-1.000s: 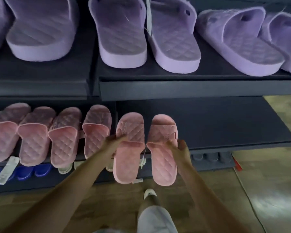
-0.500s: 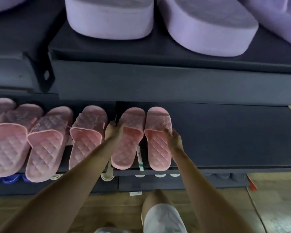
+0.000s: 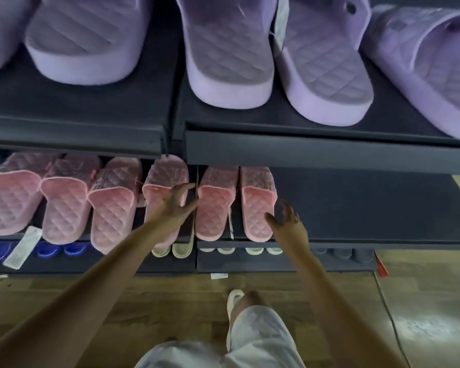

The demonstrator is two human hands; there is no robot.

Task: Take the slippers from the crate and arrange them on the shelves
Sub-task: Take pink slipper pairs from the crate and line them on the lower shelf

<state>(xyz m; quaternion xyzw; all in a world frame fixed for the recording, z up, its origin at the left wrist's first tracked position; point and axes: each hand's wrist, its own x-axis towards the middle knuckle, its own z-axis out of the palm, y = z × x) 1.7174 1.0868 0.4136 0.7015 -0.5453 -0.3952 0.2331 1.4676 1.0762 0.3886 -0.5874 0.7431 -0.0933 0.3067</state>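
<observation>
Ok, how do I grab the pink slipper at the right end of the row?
Probably best to pinch the heel of the pink quilted slipper, coming from the front. The heel faces you, the strap is tucked under the dark upper shelf, and a matching pink slipper crowds its left side.

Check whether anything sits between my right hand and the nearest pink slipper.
Nothing visible does. The right hand, open, is right beside the rightmost pink quilted slide slipper on the dark middle shelf.

Wood floor (image 3: 170, 301), pale shorts (image 3: 255, 341), white sandal (image 3: 233, 297) on foot, red scrap (image 3: 382, 266) at rt.
</observation>
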